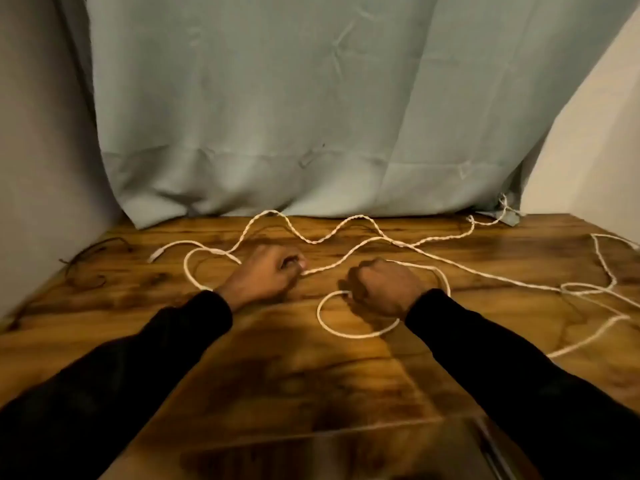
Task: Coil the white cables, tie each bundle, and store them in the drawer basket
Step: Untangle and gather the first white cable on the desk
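Note:
Long white braided cables (346, 225) lie loose and tangled across the wooden table (277, 358). My left hand (266, 271) is fisted on a cable strand at the table's middle left. My right hand (381, 287) is closed on a cable that forms a small loop (332, 327) in front of it and passes under my wrist. More cable runs right to a second loop (585, 289) and toward the table's right edge. One cable end with a white plug (156, 254) rests at the left. No drawer basket is in view.
A pale blue-grey cloth (277, 116) hangs behind the table. A thin dark wire (90, 258) lies at the table's far left. A pale wall (595, 140) stands at the right.

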